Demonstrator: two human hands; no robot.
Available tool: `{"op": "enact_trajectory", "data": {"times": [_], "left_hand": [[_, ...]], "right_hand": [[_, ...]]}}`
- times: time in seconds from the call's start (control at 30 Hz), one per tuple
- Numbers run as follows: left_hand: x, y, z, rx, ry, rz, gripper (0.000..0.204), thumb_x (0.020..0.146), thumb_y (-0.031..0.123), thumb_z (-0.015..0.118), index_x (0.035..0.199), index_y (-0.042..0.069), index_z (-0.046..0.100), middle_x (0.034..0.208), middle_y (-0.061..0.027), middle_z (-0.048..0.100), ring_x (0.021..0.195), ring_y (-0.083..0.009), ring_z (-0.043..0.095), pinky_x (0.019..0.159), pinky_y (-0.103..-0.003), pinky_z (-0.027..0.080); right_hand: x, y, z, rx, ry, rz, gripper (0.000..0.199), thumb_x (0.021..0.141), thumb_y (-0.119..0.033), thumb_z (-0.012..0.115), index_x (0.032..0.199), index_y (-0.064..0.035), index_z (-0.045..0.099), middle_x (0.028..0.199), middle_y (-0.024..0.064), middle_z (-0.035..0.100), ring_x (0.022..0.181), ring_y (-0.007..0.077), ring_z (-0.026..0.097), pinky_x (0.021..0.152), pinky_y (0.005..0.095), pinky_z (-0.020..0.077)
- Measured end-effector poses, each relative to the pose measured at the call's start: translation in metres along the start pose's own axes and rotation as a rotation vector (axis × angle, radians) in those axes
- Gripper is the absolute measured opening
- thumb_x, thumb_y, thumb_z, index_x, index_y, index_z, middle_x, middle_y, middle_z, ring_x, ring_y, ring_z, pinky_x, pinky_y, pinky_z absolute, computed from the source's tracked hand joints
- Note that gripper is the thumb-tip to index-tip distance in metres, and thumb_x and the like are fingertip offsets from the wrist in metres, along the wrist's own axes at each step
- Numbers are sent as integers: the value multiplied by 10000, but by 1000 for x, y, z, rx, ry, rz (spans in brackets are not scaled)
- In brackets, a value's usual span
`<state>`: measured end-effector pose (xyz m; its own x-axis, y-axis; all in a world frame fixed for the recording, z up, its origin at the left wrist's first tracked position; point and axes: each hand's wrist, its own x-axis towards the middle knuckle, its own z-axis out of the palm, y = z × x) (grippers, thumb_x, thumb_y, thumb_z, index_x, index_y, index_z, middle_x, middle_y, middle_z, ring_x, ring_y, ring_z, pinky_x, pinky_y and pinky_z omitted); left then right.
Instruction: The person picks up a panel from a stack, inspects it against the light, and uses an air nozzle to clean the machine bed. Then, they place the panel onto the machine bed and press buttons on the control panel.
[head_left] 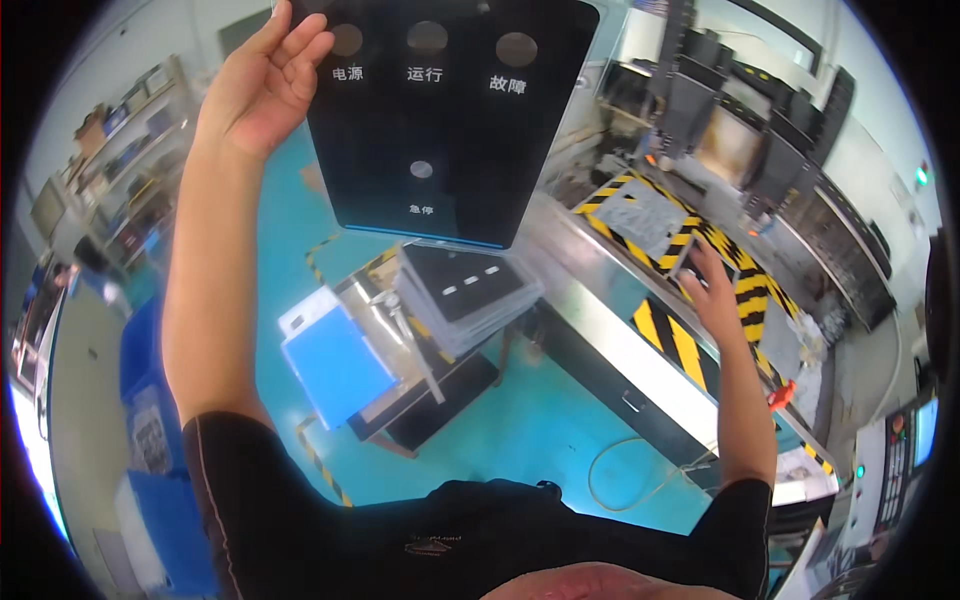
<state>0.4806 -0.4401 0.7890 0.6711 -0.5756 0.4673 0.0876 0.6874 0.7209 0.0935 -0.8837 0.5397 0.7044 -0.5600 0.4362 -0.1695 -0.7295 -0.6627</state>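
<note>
The big, flat, shiny black panel with round grey spots and a thin blue bottom edge [440, 120] is held up high, close to the camera, at about 12 o'clock in the picture. It looks thin, stiff and smooth, so it is likely light but slippery, and it could crack or scratch if it falls. The safest places to hold it are its side edges. The left hand [265, 85] touches its left edge with the fingers partly curled; how tight the hold is I cannot tell. Just below, at 6 o'clock from the panel, sits a stack of dark panels in clear wraps [465, 292]. At 4 o'clock, the right hand [710, 290] rests open on the yellow and black striped metal table [690, 345].
</note>
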Motion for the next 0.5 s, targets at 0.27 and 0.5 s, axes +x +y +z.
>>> {"op": "enact_trajectory", "data": {"times": [0.27, 0.5], "left_hand": [[16, -5, 92, -45, -107, 103, 179, 992, 169, 564, 1115, 58, 629, 918, -123, 729, 789, -243, 726, 599, -258, 613], [-10, 69, 148, 1085, -129, 510, 372, 938, 508, 592, 852, 148, 559, 540, 56, 429, 483, -44, 376, 492, -221, 281]], "right_hand": [[73, -243, -28, 303, -67, -356, 450, 885, -229, 724, 1242, -25, 541, 1038, 131, 673, 927, 163, 645, 795, 300, 518], [72, -315, -113, 212, 152, -555, 190, 921, -189, 685, 917, -17, 604, 743, 30, 637, 674, 85, 589, 626, 232, 496]]}}
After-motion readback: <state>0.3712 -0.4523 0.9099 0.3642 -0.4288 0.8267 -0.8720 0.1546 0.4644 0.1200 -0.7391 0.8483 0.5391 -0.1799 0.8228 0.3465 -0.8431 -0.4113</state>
